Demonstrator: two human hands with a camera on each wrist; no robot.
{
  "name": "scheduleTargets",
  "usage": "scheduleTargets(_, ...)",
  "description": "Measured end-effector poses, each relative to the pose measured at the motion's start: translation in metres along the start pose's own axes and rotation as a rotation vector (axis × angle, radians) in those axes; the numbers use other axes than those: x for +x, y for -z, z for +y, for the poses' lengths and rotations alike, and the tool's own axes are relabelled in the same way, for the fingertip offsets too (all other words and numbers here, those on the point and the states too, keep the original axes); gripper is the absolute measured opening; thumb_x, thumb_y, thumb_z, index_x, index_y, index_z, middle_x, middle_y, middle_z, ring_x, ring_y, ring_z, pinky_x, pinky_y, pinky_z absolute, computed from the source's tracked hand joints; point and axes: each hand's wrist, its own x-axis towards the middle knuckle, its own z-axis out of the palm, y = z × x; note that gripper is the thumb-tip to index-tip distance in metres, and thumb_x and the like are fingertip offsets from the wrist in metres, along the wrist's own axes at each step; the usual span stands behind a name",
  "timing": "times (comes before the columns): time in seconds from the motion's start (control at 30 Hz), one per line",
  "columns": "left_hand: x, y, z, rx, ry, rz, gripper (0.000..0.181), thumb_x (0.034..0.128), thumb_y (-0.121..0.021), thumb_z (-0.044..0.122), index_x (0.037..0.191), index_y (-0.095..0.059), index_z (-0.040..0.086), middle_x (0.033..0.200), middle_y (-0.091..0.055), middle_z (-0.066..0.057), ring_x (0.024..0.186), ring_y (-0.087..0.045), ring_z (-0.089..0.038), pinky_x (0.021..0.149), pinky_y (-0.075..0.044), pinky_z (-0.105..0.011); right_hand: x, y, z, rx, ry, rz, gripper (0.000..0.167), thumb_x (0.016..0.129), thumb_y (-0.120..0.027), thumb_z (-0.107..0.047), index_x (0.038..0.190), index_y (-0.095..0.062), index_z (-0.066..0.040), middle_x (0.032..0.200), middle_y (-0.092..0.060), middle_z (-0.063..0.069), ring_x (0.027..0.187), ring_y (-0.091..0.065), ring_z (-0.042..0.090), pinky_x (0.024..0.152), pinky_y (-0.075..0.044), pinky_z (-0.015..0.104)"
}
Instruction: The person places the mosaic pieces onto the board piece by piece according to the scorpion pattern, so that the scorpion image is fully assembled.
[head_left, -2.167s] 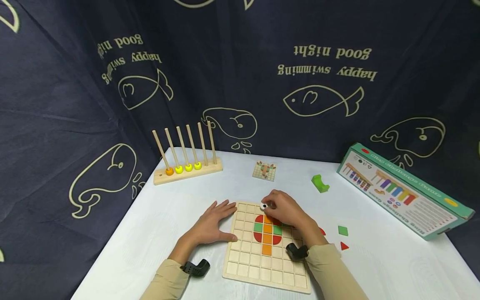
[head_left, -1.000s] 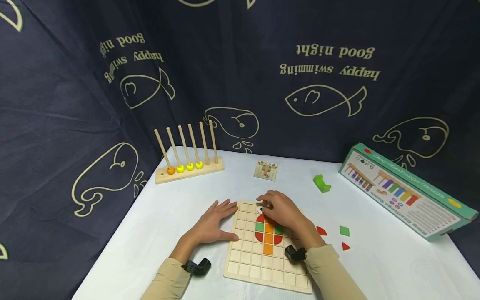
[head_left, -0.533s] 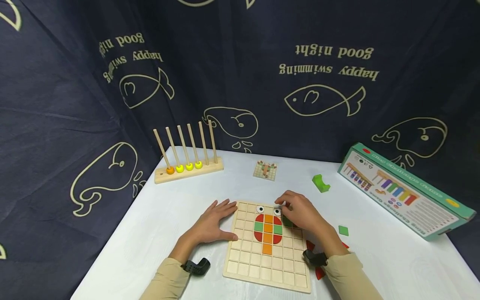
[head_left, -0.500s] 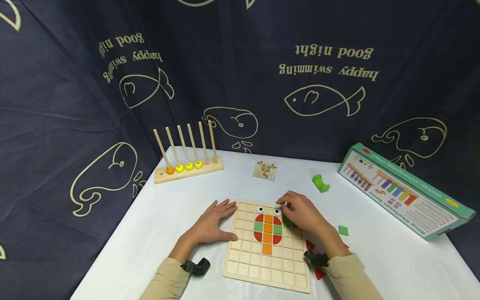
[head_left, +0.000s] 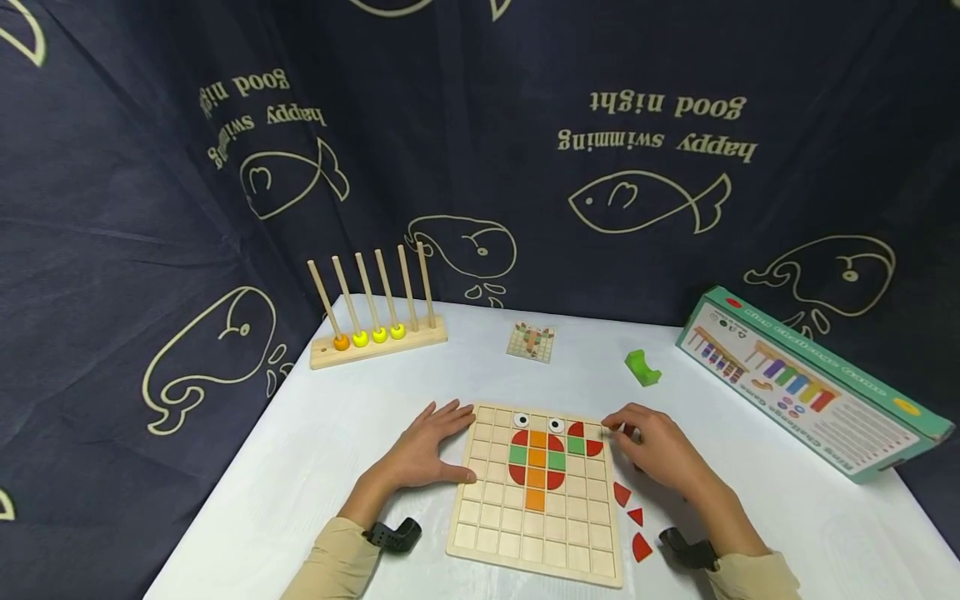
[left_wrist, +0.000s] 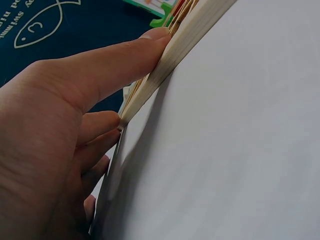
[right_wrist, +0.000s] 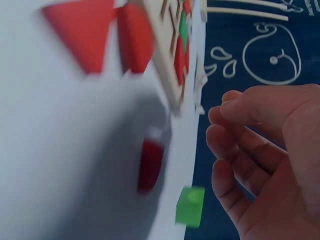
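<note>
My left hand rests with spread fingers on the left edge of a wooden grid board. In the left wrist view, its thumb presses the board's edge. My right hand hovers beside the board's top right corner, its fingers loosely bent. Nothing shows between those fingers in the right wrist view. Two eye tiles, one left and one right, sit above orange, red and green tiles on the board. Further right on it are a green square tile and two red quarter-round tiles.
Several red tiles lie right of the board; another red tile lies below my right hand. Behind are a pattern card, a green arched block, a wooden peg rack with beads and a game box.
My right hand has left the eye tiles and moved right, past the board's corner, uncovering the green and red tiles at the upper right. My left hand has stayed in place.
</note>
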Motion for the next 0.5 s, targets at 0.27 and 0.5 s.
scheduleTargets(0.27, -0.001, -0.002, -0.001, 0.006, -0.003, 0.002, 0.098, 0.0711, -0.069, 0.07, 0.146, -0.042, 0.013, 0.152, -0.034, 0.004, 0.143, -0.019, -0.019, 0.117, -0.007, -0.044, -0.021, 0.007, 0.026, -0.016, -0.058, 0.014, 0.021, 0.084, -0.07, -0.007, 0.104, -0.073, -0.013, 0.092, -0.064, -0.006, 0.077, -0.053, 0.012, 0.07, -0.05, 0.032)
scheduleTargets(0.5, 0.0, -0.003, -0.002, 0.007, -0.02, 0.012, 0.098, 0.0711, -0.069, 0.07, 0.146, -0.043, 0.011, 0.152, -0.035, 0.001, 0.143, -0.021, -0.022, 0.117, -0.007, -0.045, -0.03, 0.007, 0.039, -0.026, -0.077, -0.066, 0.025, 0.08, -0.073, -0.009, 0.104, -0.073, -0.015, 0.09, -0.06, -0.008, 0.078, -0.052, 0.014, 0.068, -0.05, 0.029)
